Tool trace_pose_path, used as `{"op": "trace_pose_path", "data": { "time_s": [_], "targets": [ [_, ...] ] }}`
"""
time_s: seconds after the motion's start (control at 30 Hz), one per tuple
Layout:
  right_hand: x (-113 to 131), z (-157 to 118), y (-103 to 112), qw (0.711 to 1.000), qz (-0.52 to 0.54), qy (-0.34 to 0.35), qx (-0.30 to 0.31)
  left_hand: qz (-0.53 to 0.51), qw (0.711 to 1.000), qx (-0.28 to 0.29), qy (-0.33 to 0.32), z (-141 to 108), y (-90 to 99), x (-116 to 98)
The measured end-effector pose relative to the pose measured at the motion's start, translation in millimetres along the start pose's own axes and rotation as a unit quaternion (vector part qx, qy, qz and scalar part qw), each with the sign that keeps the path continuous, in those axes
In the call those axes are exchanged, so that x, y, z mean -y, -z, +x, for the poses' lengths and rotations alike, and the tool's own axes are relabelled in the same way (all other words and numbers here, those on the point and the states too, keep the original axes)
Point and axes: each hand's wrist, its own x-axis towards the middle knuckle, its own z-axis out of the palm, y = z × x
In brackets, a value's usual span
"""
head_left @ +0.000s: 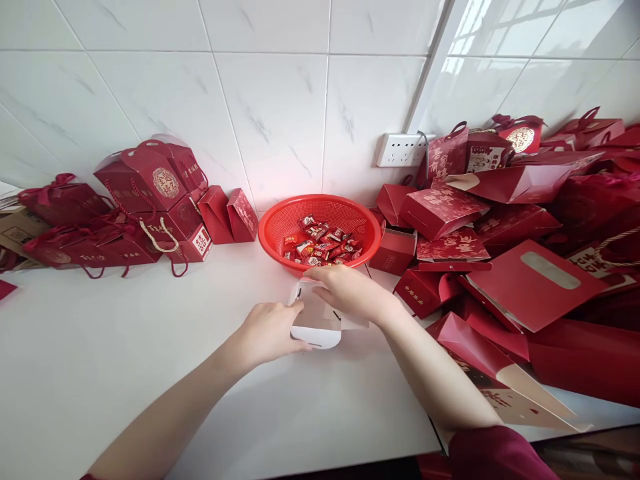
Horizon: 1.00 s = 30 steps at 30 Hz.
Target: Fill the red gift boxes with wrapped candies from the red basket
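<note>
A small carton box point(316, 313) with its pale inside facing up stands on the white table, flaps spread. My left hand point(270, 330) grips its left side, thumb over the upper edge and fingers low near the rounded front flap. Over the box's far right part reaches my right hand point(350, 290), fingers stretched toward the far flap and thumb held apart from them; nothing shows between them. Just beyond is a red plastic basket point(273, 230), holding several wrapped candies point(325, 247) in red wrappers. The right fingertips are close to the basket's near rim.
Red gift boxes point(155, 180) with cord handles are stacked at the left. Two small red boxes point(216, 213) stand beside the basket. A large heap of red boxes point(540, 280) fills the right side. A white power socket point(403, 150) sits on the tiled wall point(275, 113).
</note>
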Motion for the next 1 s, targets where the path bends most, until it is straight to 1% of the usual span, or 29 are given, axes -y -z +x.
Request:
{"op": "trace_pose_path", "data": {
  "time_s": [0.07,0.1,0.17,0.23,0.3,0.37,0.43,0.5,0.53,0.57,0.6,0.67,0.73,0.8,0.87,0.93,1.0],
  "targets": [
    [-4.8,-10.1,12.5,0.997,0.056,0.009,-0.057,-0.019,1.000,0.000,-0.009,-10.5,8.2,-4.7],
    [-7.9,-14.8,17.9,0.994,0.071,0.001,-0.084,-0.033,0.999,0.000,-0.016,-16.6,13.4,-8.0],
    [-14.5,-23.6,26.6,0.989,0.068,-0.035,-0.126,-0.068,0.997,-0.011,-0.035,-28.0,25.4,-14.4],
    [-20.5,-32.2,33.5,0.982,0.058,-0.069,-0.163,-0.105,0.993,-0.045,-0.042,-34.3,38.6,-17.3],
    [-24.4,-41.3,40.3,0.976,0.065,-0.079,-0.195,-0.133,0.985,-0.104,-0.027,-31.4,52.6,-14.3],
    [-25.9,-51.0,47.3,0.969,0.085,-0.072,-0.220,-0.150,0.974,-0.171,-0.007,-16.8,67.2,-5.2],
    [-25.3,-60.2,53.9,0.966,0.101,-0.058,-0.230,-0.150,0.962,-0.229,-0.004,9.5,81.4,7.6],
    [-23.9,-67.7,58.9,0.968,0.105,-0.050,-0.222,-0.110,0.965,-0.239,-0.007,44.7,93.0,20.3],
    [-23.1,-70.6,60.5,0.970,0.105,-0.048,-0.216,-0.080,0.973,-0.215,-0.002,64.3,97.0,25.6],
    [-22.6,-72.9,61.7,0.970,0.106,-0.046,-0.212,-0.047,0.985,-0.166,0.005,84.4,99.5,29.9],
    [-22.3,-74.7,62.5,0.971,0.108,-0.044,-0.211,-0.039,0.991,-0.131,0.006,104.2,100.4,33.1],
    [-22.5,-77.0,63.1,0.970,0.114,-0.033,-0.214,-0.034,0.998,-0.058,0.008,140.7,97.3,36.9],
    [-23.7,-78.1,63.4,0.969,0.116,-0.023,-0.219,-0.030,0.999,0.013,0.018,170.3,89.6,39.3],
    [-25.5,-78.4,63.8,0.967,0.116,-0.021,-0.224,-0.024,0.997,0.058,0.035,191.8,80.0,42.3],
    [-27.1,-78.0,64.4,0.967,0.113,-0.023,-0.227,-0.022,0.995,0.090,0.046,206.1,71.3,46.5],
    [-28.0,-76.9,64.7,0.968,0.107,-0.024,-0.227,-0.027,0.992,0.111,0.051,215.5,64.8,51.4],
    [-28.2,-75.3,64.8,0.969,0.101,-0.021,-0.223,-0.041,0.990,0.120,0.056,221.8,60.9,56.0]
  ]
}}
